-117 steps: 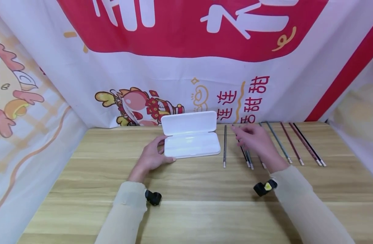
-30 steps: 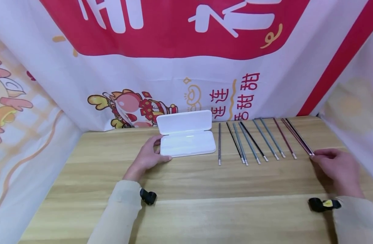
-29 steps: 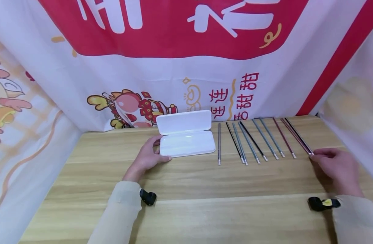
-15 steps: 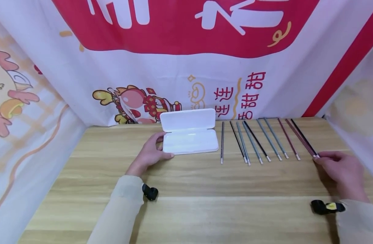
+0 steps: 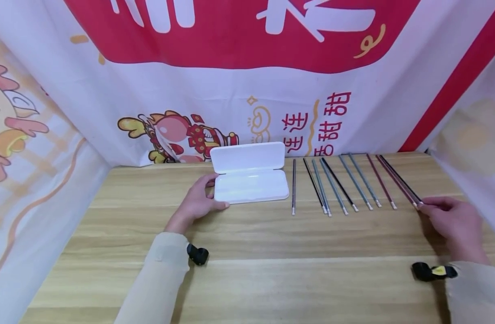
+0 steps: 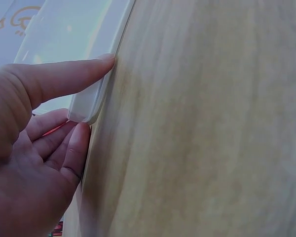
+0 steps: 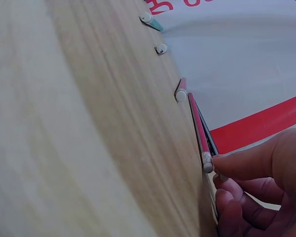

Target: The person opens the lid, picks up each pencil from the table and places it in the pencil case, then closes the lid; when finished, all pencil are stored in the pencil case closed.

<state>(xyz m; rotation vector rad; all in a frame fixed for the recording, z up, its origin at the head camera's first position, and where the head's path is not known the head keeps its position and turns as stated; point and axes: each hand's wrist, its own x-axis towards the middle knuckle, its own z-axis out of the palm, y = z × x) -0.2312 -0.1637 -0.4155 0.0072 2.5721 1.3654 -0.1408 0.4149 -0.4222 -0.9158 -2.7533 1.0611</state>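
While the left hand (image 5: 196, 203) lies at the centre of the head view, its thumb and curled fingers clasp the near left corner of the open white pencil case (image 5: 251, 185), which sits on the wooden table (image 5: 247, 279) at mid-frame. Far right, the right hand (image 5: 453, 221) pinches the white eraser ends of the two outermost pencils (image 5: 399, 181), one red and one black, lying touching each other. Seven more pencils (image 5: 335, 186) lie in a row between case and hand. Both forearms stretch forward in beige sleeves.
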